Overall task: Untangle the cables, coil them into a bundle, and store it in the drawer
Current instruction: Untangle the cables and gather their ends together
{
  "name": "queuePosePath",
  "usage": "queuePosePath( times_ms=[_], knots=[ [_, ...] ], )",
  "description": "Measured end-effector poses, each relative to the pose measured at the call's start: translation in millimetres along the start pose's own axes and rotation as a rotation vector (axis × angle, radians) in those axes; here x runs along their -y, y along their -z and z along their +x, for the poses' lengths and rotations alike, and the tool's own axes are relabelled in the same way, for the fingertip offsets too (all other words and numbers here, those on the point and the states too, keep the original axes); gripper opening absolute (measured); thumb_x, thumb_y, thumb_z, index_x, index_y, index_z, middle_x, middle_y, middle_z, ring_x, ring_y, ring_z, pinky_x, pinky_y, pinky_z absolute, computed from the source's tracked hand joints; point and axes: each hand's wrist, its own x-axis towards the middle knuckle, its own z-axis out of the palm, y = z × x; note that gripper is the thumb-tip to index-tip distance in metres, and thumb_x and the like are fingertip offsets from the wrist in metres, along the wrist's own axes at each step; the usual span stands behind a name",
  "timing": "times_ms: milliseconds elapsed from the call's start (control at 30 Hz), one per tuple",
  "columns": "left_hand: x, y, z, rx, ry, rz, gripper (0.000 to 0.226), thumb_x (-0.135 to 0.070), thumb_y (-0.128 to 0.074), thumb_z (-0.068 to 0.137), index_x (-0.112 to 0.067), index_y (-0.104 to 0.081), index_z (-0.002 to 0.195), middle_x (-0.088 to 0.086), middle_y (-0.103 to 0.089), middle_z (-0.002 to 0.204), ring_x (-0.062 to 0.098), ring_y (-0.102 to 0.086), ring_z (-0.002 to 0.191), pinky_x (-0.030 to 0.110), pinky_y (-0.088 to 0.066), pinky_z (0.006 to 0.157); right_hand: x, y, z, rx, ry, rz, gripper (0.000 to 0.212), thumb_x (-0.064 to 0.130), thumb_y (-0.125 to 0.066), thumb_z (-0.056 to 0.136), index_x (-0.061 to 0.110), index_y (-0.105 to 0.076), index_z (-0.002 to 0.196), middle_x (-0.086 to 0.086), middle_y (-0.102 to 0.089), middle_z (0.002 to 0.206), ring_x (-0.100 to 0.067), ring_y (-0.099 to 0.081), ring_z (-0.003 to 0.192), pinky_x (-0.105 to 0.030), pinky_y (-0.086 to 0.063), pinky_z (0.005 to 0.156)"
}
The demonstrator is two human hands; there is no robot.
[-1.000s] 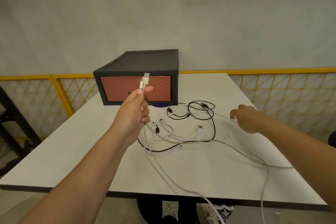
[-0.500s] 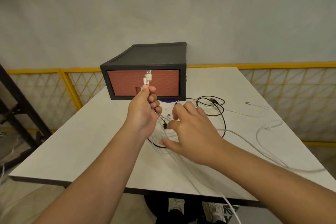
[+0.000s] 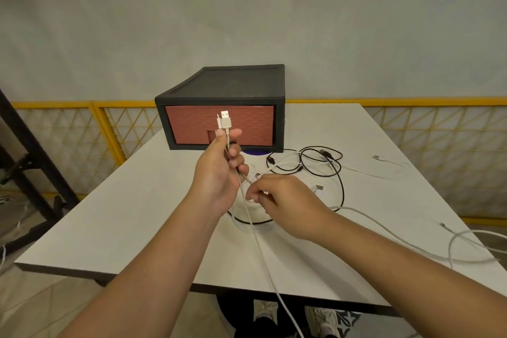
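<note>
As cables (image 3: 225, 121) dangle, hands (image 3: 216, 173) (image 3: 285, 200) seemingly gripping.

white cables (image 3: 258, 248): two plug ends raised upright, leads trailing over near table (image 3: 131, 217) edge | black cable (image 3: 341, 186): looped, tangled with white ones | drawer (image 3: 247, 123): red-brown, closed, behind

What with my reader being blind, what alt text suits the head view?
The left hand holds two white plugs before a closed red drawer; the right hand pinches a white cable over tangled cables on the table.

Grey wall (image 3: 247, 8), yellow fence (image 3: 411, 102), perhaps tiled floor (image 3: 41, 310).
</note>
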Motion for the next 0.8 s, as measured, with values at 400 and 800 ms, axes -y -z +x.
queuePosePath(
  times_ms=[400, 800],
  knots=[
    [-22.1, -3.8, 2.2, -0.035, -0.095, 0.046, 0.043, -0.043, -0.035, 0.105, -0.022, -0.039, 0.068, -0.009, -0.027, 0.051, 0.006, -0.019, 0.045, 0.02, -0.019, 0.041, -10.9, 11.6, -4.4, 0.095, -0.079, -0.099, 0.016, 0.016, -0.044, 0.099, 0.014, -0.054, 0.088, 0.001, -0.051, 0.09, -0.02, -0.051, 0.085, -0.037, -0.043, 0.077],
    [-36.7, -0.4, 12.4, -0.015, -0.157, 0.003, 0.045, -0.048, -0.033, 0.104, -0.025, -0.035, 0.066, -0.01, -0.023, 0.051, 0.006, -0.016, 0.042, 0.019, -0.016, 0.038, -99.0, 111.6, -50.0, -0.024, -0.434, -0.347, 0.027, -0.003, -0.04, 0.089, 0.022, -0.044, 0.079, -0.002, -0.049, 0.091, -0.025, -0.05, 0.084, -0.035, -0.041, 0.073]
  ],
)
